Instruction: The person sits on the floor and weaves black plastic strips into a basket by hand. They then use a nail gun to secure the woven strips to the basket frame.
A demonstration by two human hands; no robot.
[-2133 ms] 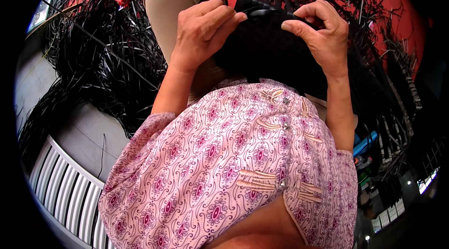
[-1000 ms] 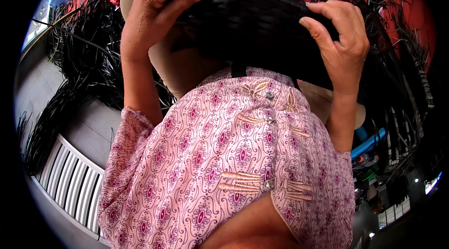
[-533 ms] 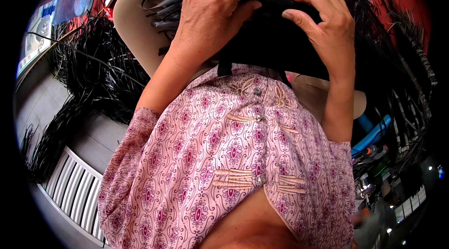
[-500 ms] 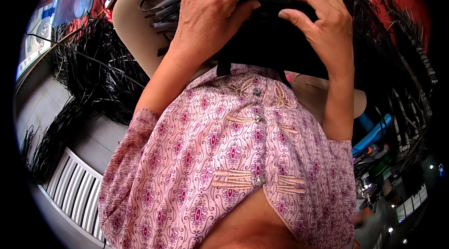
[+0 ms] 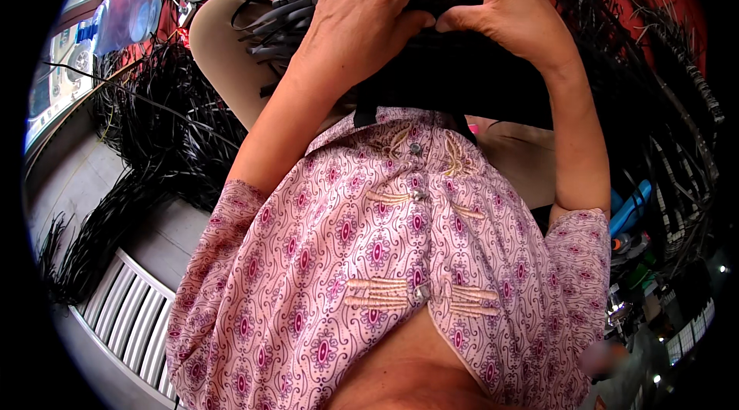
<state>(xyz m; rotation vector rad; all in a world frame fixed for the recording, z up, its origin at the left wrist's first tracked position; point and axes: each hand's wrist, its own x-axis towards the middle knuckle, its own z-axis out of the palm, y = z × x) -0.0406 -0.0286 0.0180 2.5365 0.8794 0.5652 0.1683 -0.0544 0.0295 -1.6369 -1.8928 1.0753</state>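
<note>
Black flat strips point(image 5: 285, 19) lie over my lap and fan out beyond my hands, and some look woven together. My left hand point(image 5: 366, 2) is closed, thumb against curled fingers, on the dark strips at the top middle. Close to its right, my right hand point(image 5: 500, 6) pinches the same black strips, its thumb and bent forefinger pointing at the left hand. A narrow gap parts the two hands. Exactly which strip each one holds is hard to make out, black on black. A black cloth point(image 5: 454, 79) covers my lap below the hands.
Heaps of loose black strips point(image 5: 169, 117) lie at the left, with more at the right. A clear blue plastic bottle point(image 5: 127, 23) is at the upper left. A white slatted rack point(image 5: 127, 310) stands lower left. A blue object point(image 5: 631, 208) lies beside my right elbow.
My right hand has moved left, close to my left hand, and its fingers have curled in more. The left hand has shifted slightly right along the strips.
</note>
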